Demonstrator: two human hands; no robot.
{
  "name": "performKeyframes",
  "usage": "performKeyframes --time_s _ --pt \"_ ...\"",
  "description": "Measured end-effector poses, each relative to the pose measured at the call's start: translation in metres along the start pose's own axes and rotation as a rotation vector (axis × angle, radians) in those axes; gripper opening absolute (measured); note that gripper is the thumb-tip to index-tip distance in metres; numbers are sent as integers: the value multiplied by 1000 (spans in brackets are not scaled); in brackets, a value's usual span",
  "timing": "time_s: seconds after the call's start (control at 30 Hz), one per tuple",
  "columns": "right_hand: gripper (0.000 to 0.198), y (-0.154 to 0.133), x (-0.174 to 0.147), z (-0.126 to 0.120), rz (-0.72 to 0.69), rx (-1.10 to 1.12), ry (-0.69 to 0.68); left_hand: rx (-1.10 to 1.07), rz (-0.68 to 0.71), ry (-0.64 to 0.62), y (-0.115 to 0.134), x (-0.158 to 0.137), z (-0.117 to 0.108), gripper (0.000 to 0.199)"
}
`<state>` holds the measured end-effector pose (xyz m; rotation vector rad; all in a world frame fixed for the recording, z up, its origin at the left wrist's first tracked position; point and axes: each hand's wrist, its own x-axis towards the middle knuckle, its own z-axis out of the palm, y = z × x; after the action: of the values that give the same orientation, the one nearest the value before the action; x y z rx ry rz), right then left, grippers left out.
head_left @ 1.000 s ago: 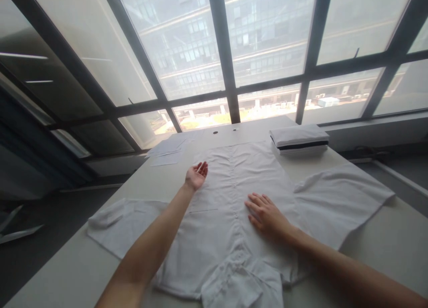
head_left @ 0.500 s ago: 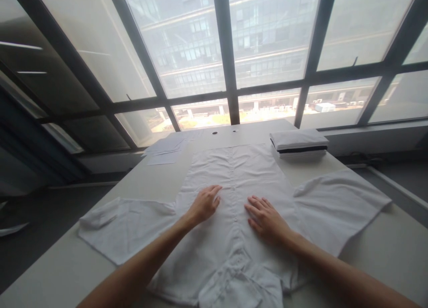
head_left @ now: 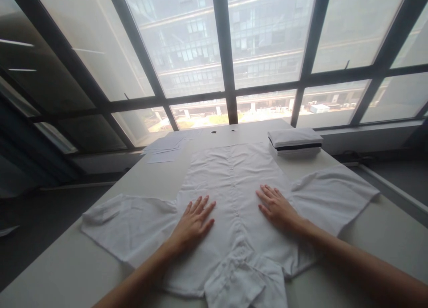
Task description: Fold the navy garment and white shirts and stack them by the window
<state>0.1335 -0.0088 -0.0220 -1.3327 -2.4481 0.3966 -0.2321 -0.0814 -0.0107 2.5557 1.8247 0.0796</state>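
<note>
A white button-up shirt lies spread on the table, its button line running down the middle and its collar end bunched toward me. Both short sleeves stretch out to the sides. My left hand rests flat on the shirt left of the buttons, fingers spread, holding nothing. On the other side of the button line, my right hand lies palm down on the cloth with its fingers stretched out. Small wrinkles cross the shirt's far half.
A stack of folded clothes, white with a dark layer, sits at the table's far right. White sheets of paper lie at the far left. Beyond the white table stand large framed windows.
My left hand has slid left and toward me, its fingers now spread flat. My right hand has shifted a little right and away from me. The view has moved slightly.
</note>
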Motion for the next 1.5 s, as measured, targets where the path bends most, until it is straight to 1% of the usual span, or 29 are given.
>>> performKeyframes --time_s 0.13,0.2,0.27,0.33,0.37,0.4,0.47,0.5,0.53,0.6,0.67,0.7,0.73,0.8,0.83,0.9,0.93,0.97,1.0,1.07,1.13,1.2,1.23,1.27,1.3,1.33,1.37,1.4,1.5 --pt "57 -8 -21 4 28 50 5 -11 -10 -49 7 -21 -5 59" --pt "55 -12 -21 2 55 157 64 -39 -10 -101 7 -25 -11 61" --pt "51 -21 -8 -3 74 378 162 -71 -7 -141 10 -17 -20 61" --pt "45 -36 18 -8 91 737 218 -93 -5 -119 16 5 -31 59" --pt "41 -45 35 -10 113 958 195 -101 -4 -81 21 21 -35 57" --pt "39 -54 51 -9 144 1184 136 -102 -23 -30 27 38 -37 55" --pt "37 -68 83 -4 221 1562 -48 -105 -55 65 39 72 -37 54" --pt "38 -71 96 0 285 1698 -120 -104 -65 91 43 86 -34 55" --pt "39 -69 107 5 349 1805 -181 -100 -81 86 46 97 -29 56" --pt "45 -53 122 10 445 1942 -253 -94 -98 57 48 109 -18 59" --pt "50 -20 129 7 459 1995 -253 -90 -94 42 45 110 -8 62" --pt "49 1 130 1 458 1980 -173 -91 -86 45 43 109 -4 64" --pt "48 23 131 -7 477 1934 -67 -94 -80 49 41 107 -2 65" --pt "47 64 133 -27 532 1779 233 -106 -76 52 39 105 1 66" --pt "48 82 134 -38 582 1687 386 -114 -73 55 38 104 1 66" --pt "52 103 140 -55 615 1615 515 -127 -67 71 38 105 3 65" --pt "51 105 143 -59 620 1596 545 -131 -64 80 38 105 4 65" --pt "49 101 146 -61 615 1590 555 -132 -62 89 37 106 4 64" --pt "46 92 148 -59 598 1593 541 -131 -61 94 37 106 5 64" --pt "42 59 147 -45 537 1642 441 -123 -60 99 37 106 6 64" --pt "45 18 138 -22 395 1799 138 -112 -60 94 38 105 5 64" --pt "50 -18 126 0 328 1918 -178 -102 -64 83 39 105 4 64" --pt "51 -28 119 8 318 1940 -282 -98 -66 76 39 105 3 64" --pt "52 -33 114 13 325 1953 -333 -94 -67 71 39 105 3 65" --pt "52 -30 111 14 343 1956 -346 -91 -68 68 39 105 3 65" --pt "51 -22 109 12 370 1949 -309 -89 -69 68 39 106 3 64" --pt "49 -8 110 6 408 1933 -229 -88 -70 71 39 106 3 64" --pt "47 10 111 -3 450 1907 -116 -88 -69 75 38 107 3 64" --pt "39 66 118 -37 632 1765 398 -96 -68 81 37 108 5 63"
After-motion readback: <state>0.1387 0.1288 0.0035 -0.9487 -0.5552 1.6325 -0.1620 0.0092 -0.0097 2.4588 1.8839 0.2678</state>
